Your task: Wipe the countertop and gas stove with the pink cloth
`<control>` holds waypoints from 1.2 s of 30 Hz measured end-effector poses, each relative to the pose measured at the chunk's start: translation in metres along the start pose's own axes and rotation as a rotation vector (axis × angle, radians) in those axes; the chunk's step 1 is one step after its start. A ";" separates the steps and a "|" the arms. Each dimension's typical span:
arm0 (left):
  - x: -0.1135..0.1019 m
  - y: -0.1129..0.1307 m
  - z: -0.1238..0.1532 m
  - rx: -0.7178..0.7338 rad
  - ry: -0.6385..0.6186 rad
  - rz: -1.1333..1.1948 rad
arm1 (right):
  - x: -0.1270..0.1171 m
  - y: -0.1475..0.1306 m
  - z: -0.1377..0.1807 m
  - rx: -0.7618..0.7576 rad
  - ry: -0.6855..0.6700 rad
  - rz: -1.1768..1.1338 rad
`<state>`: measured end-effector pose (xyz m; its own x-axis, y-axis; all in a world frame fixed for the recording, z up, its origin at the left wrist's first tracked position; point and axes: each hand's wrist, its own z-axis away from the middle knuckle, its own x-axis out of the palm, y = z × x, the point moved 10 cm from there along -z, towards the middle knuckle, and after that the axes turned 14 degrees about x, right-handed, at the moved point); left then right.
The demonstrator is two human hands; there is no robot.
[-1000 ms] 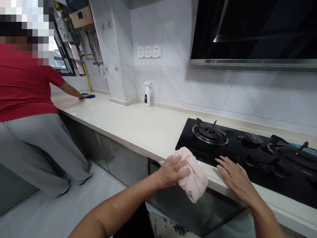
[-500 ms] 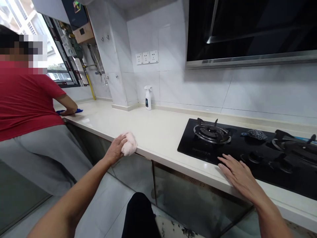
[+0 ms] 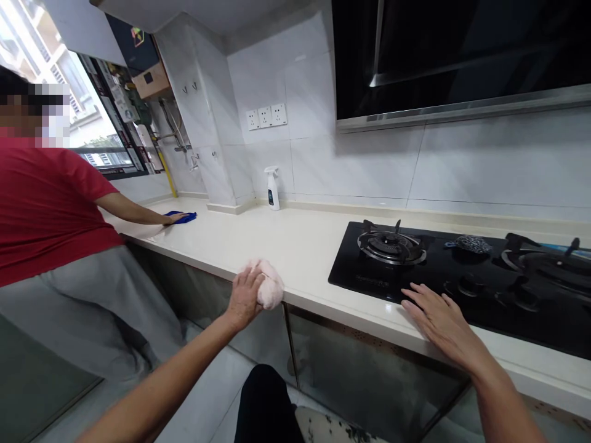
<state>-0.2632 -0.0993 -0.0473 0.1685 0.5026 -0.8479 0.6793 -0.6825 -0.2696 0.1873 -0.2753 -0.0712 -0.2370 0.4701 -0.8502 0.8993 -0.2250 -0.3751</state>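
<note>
My left hand [image 3: 244, 296] grips a bunched pink cloth [image 3: 270, 289] and presses it against the front edge of the cream countertop [image 3: 286, 243]. Fingers spread, my right hand [image 3: 441, 320] lies flat and open on the counter edge, touching the front of the black gas hob [image 3: 462, 271]. It holds nothing.
Another person in a red shirt [image 3: 46, 209] stands at the left, their hand on a blue cloth [image 3: 182, 216] on the counter. A white spray bottle [image 3: 272, 188] stands by the tiled wall. A dark scrubber [image 3: 471, 244] lies on the hob. A black range hood [image 3: 462, 55] hangs above.
My left hand first swept the pink cloth left along the counter edge away from the hob, then came a little back to the right. The other person's blue cloth slid right. My right hand stayed put.
</note>
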 end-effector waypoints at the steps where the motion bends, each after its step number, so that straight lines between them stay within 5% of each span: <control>1: 0.002 0.020 -0.007 0.034 0.000 0.010 | 0.000 0.000 0.000 0.001 -0.006 -0.004; 11: -0.011 0.232 -0.073 0.429 0.017 0.163 | -0.001 -0.002 0.000 -0.019 0.016 -0.011; 15: -0.035 0.283 -0.093 0.535 -0.015 0.304 | -0.006 -0.003 0.001 -0.016 0.019 -0.040; 18: -0.055 0.277 -0.111 0.481 -0.036 0.574 | -0.009 -0.003 0.001 -0.004 -0.020 -0.067; 23: -0.069 0.212 -0.139 0.113 -0.020 1.006 | -0.012 -0.001 -0.002 0.032 -0.052 -0.119; 28: -0.072 0.184 -0.153 -0.011 0.194 0.682 | -0.012 -0.001 -0.002 0.074 -0.054 -0.207; 36: -0.037 0.215 -0.166 0.124 0.035 0.543 | -0.024 -0.009 -0.004 0.097 0.003 -0.214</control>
<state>-0.0049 -0.1772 0.0019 0.4958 0.0769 -0.8650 0.3993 -0.9047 0.1484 0.1867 -0.2806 -0.0462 -0.4175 0.5188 -0.7460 0.7890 -0.2003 -0.5808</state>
